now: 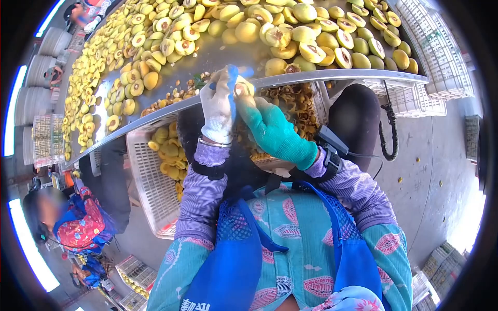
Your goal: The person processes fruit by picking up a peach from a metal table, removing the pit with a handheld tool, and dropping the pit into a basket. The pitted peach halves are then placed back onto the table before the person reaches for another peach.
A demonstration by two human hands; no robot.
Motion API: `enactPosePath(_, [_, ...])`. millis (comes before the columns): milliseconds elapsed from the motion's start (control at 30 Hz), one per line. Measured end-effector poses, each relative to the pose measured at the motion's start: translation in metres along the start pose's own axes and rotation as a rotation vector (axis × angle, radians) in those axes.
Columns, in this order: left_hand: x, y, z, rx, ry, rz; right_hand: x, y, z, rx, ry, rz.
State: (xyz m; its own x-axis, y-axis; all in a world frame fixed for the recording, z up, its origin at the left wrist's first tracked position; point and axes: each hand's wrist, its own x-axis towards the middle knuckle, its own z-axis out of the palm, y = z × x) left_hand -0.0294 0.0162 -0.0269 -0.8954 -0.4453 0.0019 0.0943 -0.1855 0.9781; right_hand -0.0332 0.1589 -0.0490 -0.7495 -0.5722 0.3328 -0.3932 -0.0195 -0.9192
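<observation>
My left hand (220, 101), in a white glove with blue on the palm side and fingers, is closed against a yellow stone-fruit piece (243, 89) just over the table's near edge. From the other side my right hand (277, 129), in a green knitted glove, grips the same piece, with a brownish hollow showing on it. Whether a small tool is between the fingers is hidden. Beyond my hands, many halved yellow-green fruits (311, 52) lie cut side up or down on the metal table (218, 57). Small brown scraps (171, 98) lie along its edge.
Under the table edge, a white crate (155, 181) holds yellow fruit, and brown scraps (298, 106) fill another container between my knees. White crates (436, 46) stand at the right. A co-worker (78, 217) sits at the left. A black cord (389, 129) hangs on the right.
</observation>
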Motion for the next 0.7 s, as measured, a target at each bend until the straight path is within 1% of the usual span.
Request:
enactPosePath(67, [0.000,0.002,0.007,0.016,0.011,-0.012,-0.003,0.009,0.005,-0.064,0.067,-0.168])
enactPosePath(100, [-0.001,0.005,0.010,0.001,-0.007,-0.005,0.002,0.009,0.009,-0.015,0.130,-0.187])
enactPosePath(167, [-0.005,0.009,0.019,-0.023,0.012,-0.005,0.005,-0.001,0.006,0.211,0.102,0.079])
enactPosePath(233, [-0.004,0.012,0.023,-0.009,-0.006,0.001,0.007,-0.033,-0.006,0.563,-0.086,0.647])
enactPosePath(300, [-0.002,0.013,0.023,0.042,-0.061,0.006,0.004,-0.035,0.000,0.621,-0.021,0.707])
enactPosePath(333, [0.000,0.013,0.024,0.014,-0.073,0.033,0.003,-0.035,0.003,0.650,0.009,0.737])
enactPosePath(400, [0.002,0.014,0.029,-0.038,-0.092,0.087,0.004,-0.041,0.001,0.707,0.048,0.728])
enactPosePath(433, [0.000,0.018,0.037,-0.133,-0.045,0.096,0.007,-0.045,0.000,0.736,0.066,0.717])
enactPosePath(533, [-0.003,0.012,0.024,-0.206,-0.037,-0.054,0.004,-0.055,-0.012,0.926,-0.095,0.762])
enactPosePath(567, [-0.002,0.011,0.022,-0.141,0.022,-0.148,0.003,-0.053,-0.014,1.020,-0.136,0.800])
enactPosePath(633, [0.003,0.011,0.023,-0.126,-0.008,-0.165,0.005,-0.049,-0.016,1.205,-0.233,0.873])
enactPosePath(667, [0.005,0.013,0.022,-0.115,-0.023,-0.168,0.006,-0.052,-0.016,1.267,-0.230,0.898])
enactPosePath(700, [0.006,0.018,0.021,-0.009,-0.096,-0.152,0.009,-0.056,-0.016,1.327,-0.231,0.921])
